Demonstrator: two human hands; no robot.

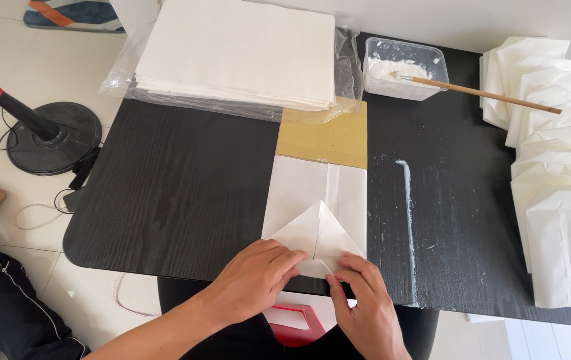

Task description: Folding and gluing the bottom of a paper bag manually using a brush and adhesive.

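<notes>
While we look down from the head camera, our left hand (253, 275) and right hand (364, 303) meet at the near edge of a black table (179, 193). Both press on a white paper sheet (315, 207) lying on a brown cardboard pad (329, 137). Its near corners are already folded into a triangular point, and its sides look folded to a centre seam. Our left fingers lie bent and flat on the fold; our right fingertips pinch a small flap (317, 268) at the near edge.

Judging by the scene, the work is partway through: a row of finished folded bags (555, 173) overlaps along the right side, while a thick stack of flat sheets (239, 50) in clear plastic waits at the far edge. A tub of white paste (402, 67) with a wooden-handled brush (479, 93) sits far right, and a paste streak (409, 220) marks the table.

Our hands cover the sheet's near end, so we cannot tell how it is creased there. A fan base (52, 137) stands on the floor at left. A red object (292, 323) beneath the table is mostly hidden.
</notes>
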